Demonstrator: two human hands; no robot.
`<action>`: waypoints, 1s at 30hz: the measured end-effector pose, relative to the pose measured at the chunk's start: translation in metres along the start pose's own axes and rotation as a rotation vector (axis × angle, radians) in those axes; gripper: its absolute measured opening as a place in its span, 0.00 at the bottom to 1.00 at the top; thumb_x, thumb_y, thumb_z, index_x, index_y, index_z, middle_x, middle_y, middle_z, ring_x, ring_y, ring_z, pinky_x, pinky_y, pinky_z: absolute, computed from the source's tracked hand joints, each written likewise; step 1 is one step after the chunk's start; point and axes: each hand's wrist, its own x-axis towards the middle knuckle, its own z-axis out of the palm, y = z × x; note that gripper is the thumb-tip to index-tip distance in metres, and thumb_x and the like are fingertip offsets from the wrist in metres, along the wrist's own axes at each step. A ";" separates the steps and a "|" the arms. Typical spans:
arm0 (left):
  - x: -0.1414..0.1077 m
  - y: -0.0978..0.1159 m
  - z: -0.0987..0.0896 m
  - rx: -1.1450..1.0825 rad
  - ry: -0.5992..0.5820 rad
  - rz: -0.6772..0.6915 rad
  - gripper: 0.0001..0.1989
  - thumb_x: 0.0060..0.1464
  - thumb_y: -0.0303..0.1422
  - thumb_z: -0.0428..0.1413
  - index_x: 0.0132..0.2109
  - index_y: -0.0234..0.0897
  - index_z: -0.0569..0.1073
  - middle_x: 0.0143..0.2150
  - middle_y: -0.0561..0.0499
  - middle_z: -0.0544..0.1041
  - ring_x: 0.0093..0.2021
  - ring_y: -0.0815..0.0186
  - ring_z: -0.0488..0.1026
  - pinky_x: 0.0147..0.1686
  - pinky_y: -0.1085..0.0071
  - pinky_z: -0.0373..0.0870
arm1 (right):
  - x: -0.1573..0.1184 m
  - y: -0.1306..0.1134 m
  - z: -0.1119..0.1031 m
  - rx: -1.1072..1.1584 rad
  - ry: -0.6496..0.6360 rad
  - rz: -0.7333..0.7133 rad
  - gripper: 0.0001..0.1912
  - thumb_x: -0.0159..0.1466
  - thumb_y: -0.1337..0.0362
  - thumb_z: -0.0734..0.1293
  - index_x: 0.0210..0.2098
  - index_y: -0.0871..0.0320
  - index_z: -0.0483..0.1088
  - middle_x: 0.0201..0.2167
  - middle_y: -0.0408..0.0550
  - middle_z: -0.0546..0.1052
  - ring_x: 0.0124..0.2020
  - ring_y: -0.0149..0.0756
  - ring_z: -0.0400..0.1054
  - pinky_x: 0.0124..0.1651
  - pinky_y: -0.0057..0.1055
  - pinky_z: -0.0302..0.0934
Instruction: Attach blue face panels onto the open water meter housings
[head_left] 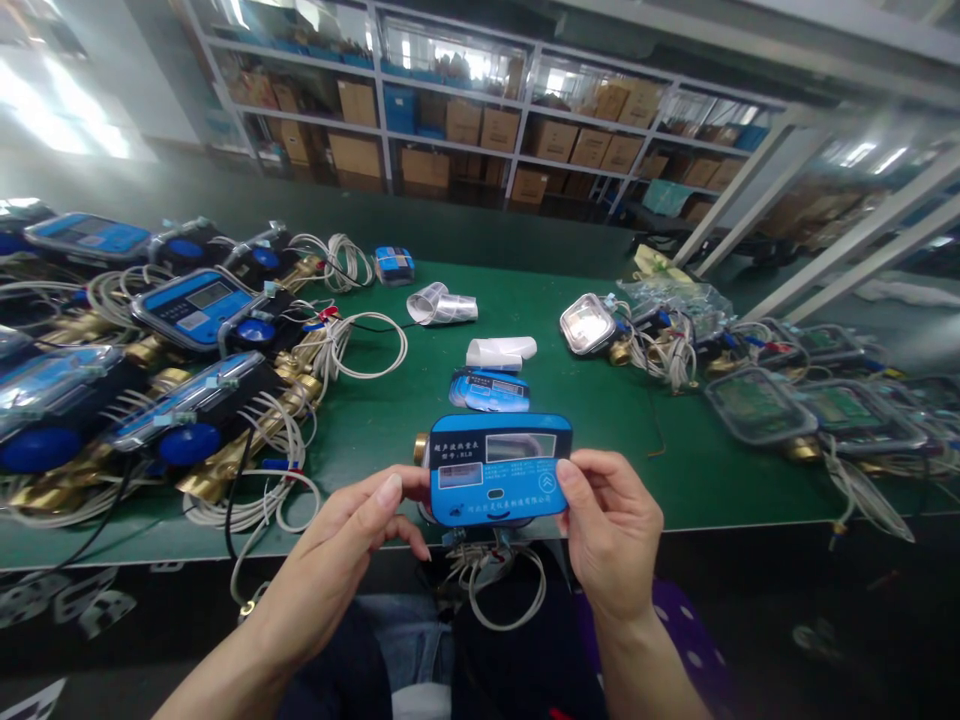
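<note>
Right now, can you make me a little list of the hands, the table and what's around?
Right hand: pinching the blue panel, thumb in front
Left hand: fingers at its left edge
Table: green
Just beyond: small panel pile, curled sheets
Left side: blue-faced meters
Right side: clear-topped meters
Back: shelves, boxes

1 blue-and-black faceplate point(501, 470), round-cornered and printed in white, is held face up, crosswise, over a brass-ended meter point(421, 449) at the tabletop point(367, 430) edge; contact between them is obscured.
</note>
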 end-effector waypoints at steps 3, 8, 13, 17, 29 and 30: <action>0.000 0.000 0.000 -0.003 -0.006 0.003 0.18 0.63 0.45 0.51 0.48 0.40 0.79 0.49 0.46 0.75 0.46 0.57 0.67 0.34 0.70 0.73 | -0.001 0.001 0.000 0.012 -0.004 0.012 0.04 0.64 0.64 0.70 0.33 0.57 0.72 0.20 0.37 0.69 0.16 0.22 0.60 0.15 0.17 0.54; 0.001 -0.002 -0.001 -0.013 -0.001 -0.002 0.18 0.62 0.46 0.52 0.48 0.40 0.79 0.49 0.45 0.75 0.46 0.57 0.68 0.35 0.69 0.73 | 0.000 0.002 0.000 0.036 -0.004 0.021 0.04 0.64 0.64 0.71 0.32 0.57 0.72 0.19 0.37 0.69 0.15 0.21 0.59 0.15 0.16 0.54; 0.001 -0.002 0.000 -0.014 0.012 -0.010 0.19 0.61 0.47 0.53 0.47 0.39 0.79 0.49 0.44 0.75 0.45 0.57 0.68 0.35 0.69 0.73 | -0.001 0.004 0.000 0.033 -0.005 0.026 0.04 0.63 0.64 0.71 0.32 0.57 0.73 0.19 0.37 0.69 0.15 0.21 0.60 0.15 0.16 0.55; 0.001 -0.003 0.000 -0.009 0.009 -0.006 0.19 0.61 0.47 0.53 0.47 0.40 0.80 0.48 0.45 0.75 0.44 0.58 0.68 0.34 0.69 0.73 | -0.001 0.004 0.001 0.025 -0.004 0.029 0.04 0.63 0.64 0.71 0.32 0.56 0.73 0.19 0.37 0.69 0.15 0.22 0.60 0.15 0.16 0.55; 0.001 -0.006 -0.002 -0.013 0.014 -0.001 0.18 0.62 0.46 0.52 0.48 0.39 0.79 0.49 0.44 0.75 0.45 0.56 0.68 0.34 0.69 0.74 | 0.000 0.002 0.001 0.013 -0.007 0.027 0.05 0.63 0.64 0.70 0.32 0.57 0.72 0.18 0.37 0.68 0.15 0.21 0.59 0.15 0.16 0.54; 0.001 -0.006 -0.002 -0.013 0.018 -0.002 0.18 0.62 0.46 0.52 0.48 0.40 0.79 0.49 0.44 0.75 0.46 0.56 0.68 0.34 0.69 0.74 | 0.000 0.002 0.001 0.013 -0.008 0.028 0.05 0.63 0.64 0.70 0.31 0.57 0.72 0.18 0.37 0.68 0.15 0.21 0.59 0.15 0.16 0.54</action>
